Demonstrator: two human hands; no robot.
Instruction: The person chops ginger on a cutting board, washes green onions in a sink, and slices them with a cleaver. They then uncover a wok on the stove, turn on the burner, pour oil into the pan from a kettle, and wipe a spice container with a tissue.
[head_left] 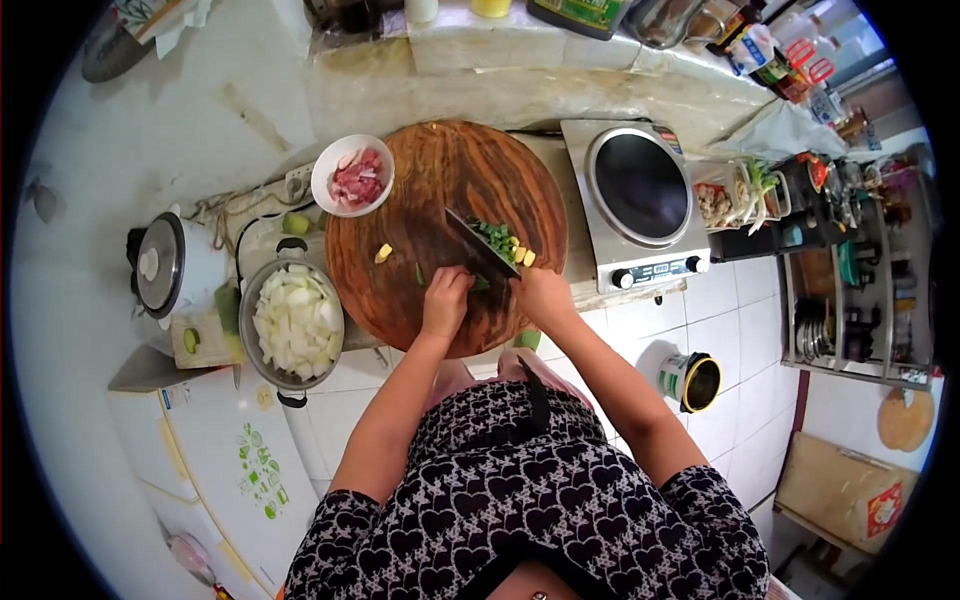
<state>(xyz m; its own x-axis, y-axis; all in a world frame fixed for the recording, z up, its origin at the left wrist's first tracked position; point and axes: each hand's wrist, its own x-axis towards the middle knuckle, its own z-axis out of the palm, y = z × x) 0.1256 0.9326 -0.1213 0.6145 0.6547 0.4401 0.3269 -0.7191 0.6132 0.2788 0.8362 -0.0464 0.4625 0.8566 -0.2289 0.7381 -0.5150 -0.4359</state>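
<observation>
on the kitchen counter [583,255], our round wooden board [450,160] sits beside a cooktop [640,185]. our right hand [543,297] is closed around the handle of the knife [478,240]; the fingers of our left hand [450,292] bunch over the board, and we cannot tell whether they pinch anything. the chopped greens [495,236] lie piled along the blade, so that cutting looks mostly done, with a few green scraps [481,284] apart. white chunks [295,320] already fill the pot [246,335].
</observation>
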